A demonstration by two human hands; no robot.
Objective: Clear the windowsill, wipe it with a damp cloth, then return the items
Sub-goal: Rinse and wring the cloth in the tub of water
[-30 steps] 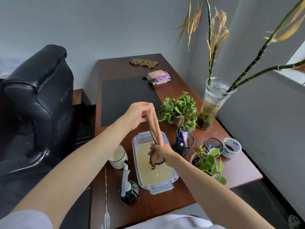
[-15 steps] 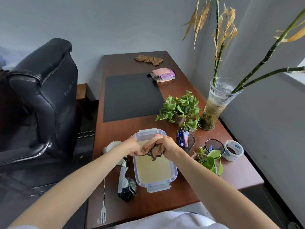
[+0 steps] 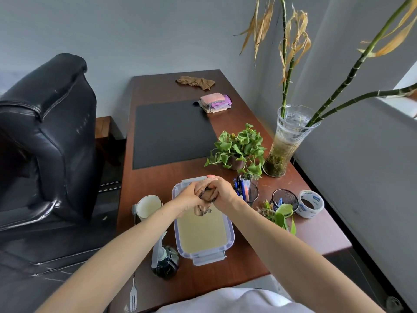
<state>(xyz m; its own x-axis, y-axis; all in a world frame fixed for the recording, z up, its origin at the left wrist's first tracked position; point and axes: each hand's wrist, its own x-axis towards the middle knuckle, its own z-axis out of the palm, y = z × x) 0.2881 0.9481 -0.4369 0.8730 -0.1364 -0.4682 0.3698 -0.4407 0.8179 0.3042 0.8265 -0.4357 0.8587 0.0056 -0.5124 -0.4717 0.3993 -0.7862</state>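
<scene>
A wet tan cloth (image 3: 205, 194) with a dark edge is bunched between both hands above a clear plastic tub (image 3: 230, 236) of yellowish water. My left hand (image 3: 188, 197) grips the cloth from the left, and my right hand (image 3: 222, 192) grips it from the right. A small end of the cloth hangs down toward the water. The windowsill (image 3: 404, 102) shows at the far right edge, behind a bamboo stalk.
On the brown desk (image 3: 311, 236) stand a glass vase of bamboo (image 3: 285, 145), a potted pothos (image 3: 239, 150), a pen cup (image 3: 247, 190), a mesh cup (image 3: 284, 198), a tape roll (image 3: 310, 203), a small plant (image 3: 279, 214), a mug (image 3: 147, 206), a spray bottle (image 3: 164, 260) and a fork (image 3: 133, 297). Folded cloths (image 3: 215, 102) lie farther back. A black chair (image 3: 47, 136) stands at the left.
The cloth was stretched upright between my raised left hand and lower right hand. My left hand came down, and both hands now squeeze the cloth into a bunch over the tub.
</scene>
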